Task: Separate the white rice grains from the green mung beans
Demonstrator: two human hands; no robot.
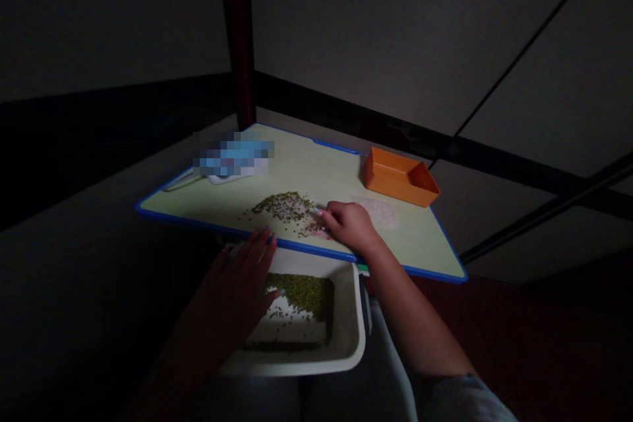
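Observation:
My right hand (349,223) rests on a pale green board with a blue rim (208,201). Its fingers are curled, the fingertips touching the edge of a loose pile of small green beans (283,204). Pinkish grains lie under and beside that hand (380,212). My left hand (242,277) lies flat with its fingers stretched out on the near left rim of a white tray (353,336). The tray sits below the board's front edge and holds more green beans (301,290).
An orange rectangular box (400,177) stands at the board's far right. A blurred blue and white object (232,159) lies at the far left of the board. A dark post (240,39) rises behind the board. The surroundings are dark.

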